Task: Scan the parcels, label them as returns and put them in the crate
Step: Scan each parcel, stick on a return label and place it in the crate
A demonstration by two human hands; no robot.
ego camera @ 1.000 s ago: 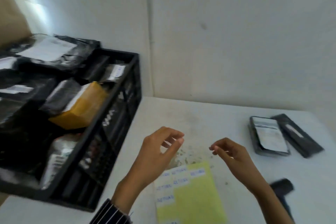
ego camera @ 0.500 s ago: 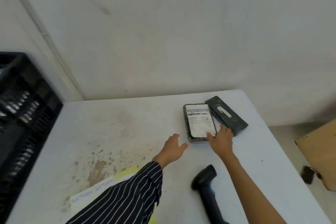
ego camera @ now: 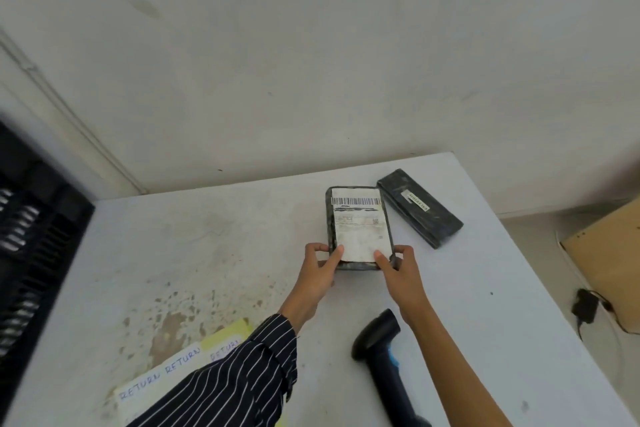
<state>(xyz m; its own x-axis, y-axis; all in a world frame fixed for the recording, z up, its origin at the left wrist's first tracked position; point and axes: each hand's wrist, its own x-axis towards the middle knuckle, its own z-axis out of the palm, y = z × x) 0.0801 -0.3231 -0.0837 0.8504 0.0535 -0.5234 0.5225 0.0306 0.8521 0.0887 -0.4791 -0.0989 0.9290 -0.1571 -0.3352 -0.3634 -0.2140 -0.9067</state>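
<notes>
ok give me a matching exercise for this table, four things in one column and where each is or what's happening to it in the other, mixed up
Things
1. labelled parcel
2. long black parcel
3. scanner
4. sticker sheet

Place or state
A. partly hidden under the striped sleeve
B. gripped at its near end by the left hand and right hand
C. lying untouched near the front edge of the table
D. lying slanted near the far right corner, untouched

Pairs: 1-B, 2-D, 3-C, 4-A
</notes>
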